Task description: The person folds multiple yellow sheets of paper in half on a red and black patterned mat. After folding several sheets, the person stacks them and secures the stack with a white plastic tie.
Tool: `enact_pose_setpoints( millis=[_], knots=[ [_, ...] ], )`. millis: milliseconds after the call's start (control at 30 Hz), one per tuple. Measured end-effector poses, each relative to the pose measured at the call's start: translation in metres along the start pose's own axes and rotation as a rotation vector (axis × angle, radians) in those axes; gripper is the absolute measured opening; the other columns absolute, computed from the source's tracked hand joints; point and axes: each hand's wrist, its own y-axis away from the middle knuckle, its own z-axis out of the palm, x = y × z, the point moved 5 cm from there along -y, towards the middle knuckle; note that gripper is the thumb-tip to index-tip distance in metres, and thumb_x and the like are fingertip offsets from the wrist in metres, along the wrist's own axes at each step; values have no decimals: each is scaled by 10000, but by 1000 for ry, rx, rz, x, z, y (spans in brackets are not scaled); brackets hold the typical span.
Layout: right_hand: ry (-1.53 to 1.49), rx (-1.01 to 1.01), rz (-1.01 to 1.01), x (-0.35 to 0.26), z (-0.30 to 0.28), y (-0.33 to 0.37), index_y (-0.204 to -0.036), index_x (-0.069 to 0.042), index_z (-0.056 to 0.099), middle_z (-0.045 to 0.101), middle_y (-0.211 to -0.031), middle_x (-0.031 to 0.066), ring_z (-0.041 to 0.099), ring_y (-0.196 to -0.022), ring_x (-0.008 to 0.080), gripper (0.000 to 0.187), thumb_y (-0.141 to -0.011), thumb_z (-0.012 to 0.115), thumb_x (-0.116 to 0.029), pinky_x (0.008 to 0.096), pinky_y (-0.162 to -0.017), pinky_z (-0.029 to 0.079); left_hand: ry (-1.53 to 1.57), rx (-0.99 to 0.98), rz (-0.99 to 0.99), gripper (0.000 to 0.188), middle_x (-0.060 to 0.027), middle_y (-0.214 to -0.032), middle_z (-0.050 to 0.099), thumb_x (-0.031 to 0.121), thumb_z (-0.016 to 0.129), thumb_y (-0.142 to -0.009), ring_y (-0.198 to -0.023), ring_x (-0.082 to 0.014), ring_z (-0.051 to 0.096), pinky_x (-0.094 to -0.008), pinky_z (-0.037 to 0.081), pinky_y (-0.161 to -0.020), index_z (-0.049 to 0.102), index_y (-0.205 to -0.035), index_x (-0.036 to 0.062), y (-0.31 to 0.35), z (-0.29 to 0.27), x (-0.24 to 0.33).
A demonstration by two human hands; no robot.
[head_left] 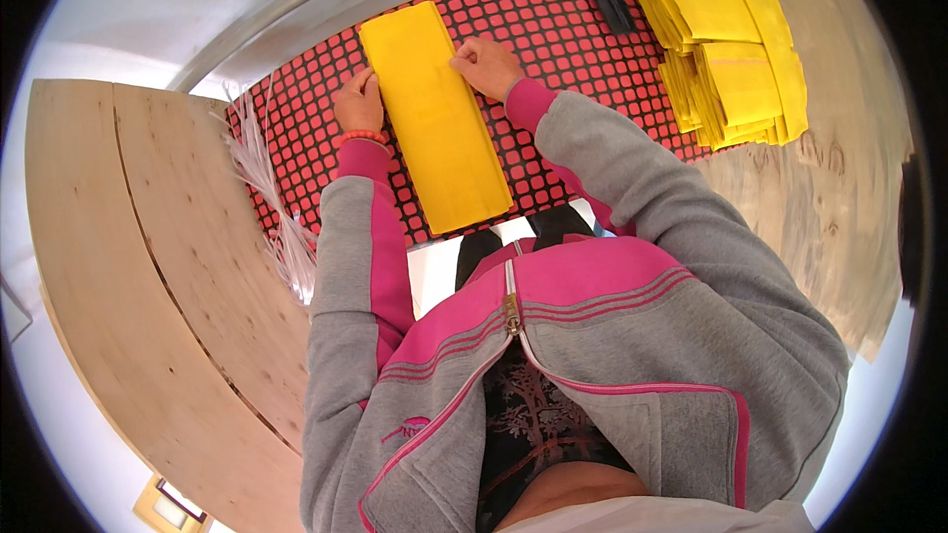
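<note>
Red-and-black mat bearing, near 11 o'clock, a folded yellow piece. Left hand at its 9 o'clock edge, right hand at its 1 o'clock: fingertips gathered, pinch not discernible; uneven tugging could skew it.

The desk is topped with pinkish-red squares on black. Its left edge is flanked by a pale wooden surface, crossed by a dark seam, its right edge by knotted wood. Beyond the far edge, a pale rail is set against a brightly lit whitish background.
</note>
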Motion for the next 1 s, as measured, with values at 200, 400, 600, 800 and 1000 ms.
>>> enact_pose_setpoints(
  millis=[200,400,600,800,1000],
  knots=[
    [2,22,-9,1,2,0,-908,-97,633,673,-879,59,642,-831,228,221,-839,630,-307,371,-725,483,-128,-8,21,243,-95,-874,704,207,635,-853,-775,-197,668,-326,514,-706,688,-1024,42,5,-1,7],
    [-8,15,1,1,3,0,-916,-124,634,668,-869,30,639,-827,207,205,-847,630,-317,363,-715,483,-46,-24,-83,201,-90,-834,701,200,653,-832,-757,-191,669,-327,516,-684,692,-960,49,7,-4,5],
    [46,1,-4,-1,3,0,-946,-126,638,658,-855,19,631,-812,204,229,-862,620,-337,359,-717,484,-223,-5,-31,228,-86,-954,675,172,637,-803,-813,-252,647,-357,513,-696,669,-1015,93,13,-10,11],
    [-100,9,28,9,4,-5,-920,-87,647,659,-831,32,635,-788,189,245,-867,623,-325,346,-721,498,-504,68,528,337,-117,-1247,562,177,599,-839,-1148,-284,528,-434,413,-958,602,-1161,76,22,-5,55],
    [-441,22,-93,0,-13,26,-882,-42,642,662,-792,52,631,-722,132,196,-855,652,-237,289,-657,507,-635,-201,690,466,-164,-1378,455,297,592,-855,-1310,-286,390,-531,223,-1091,537,-1255,66,37,14,62]
  ],
)
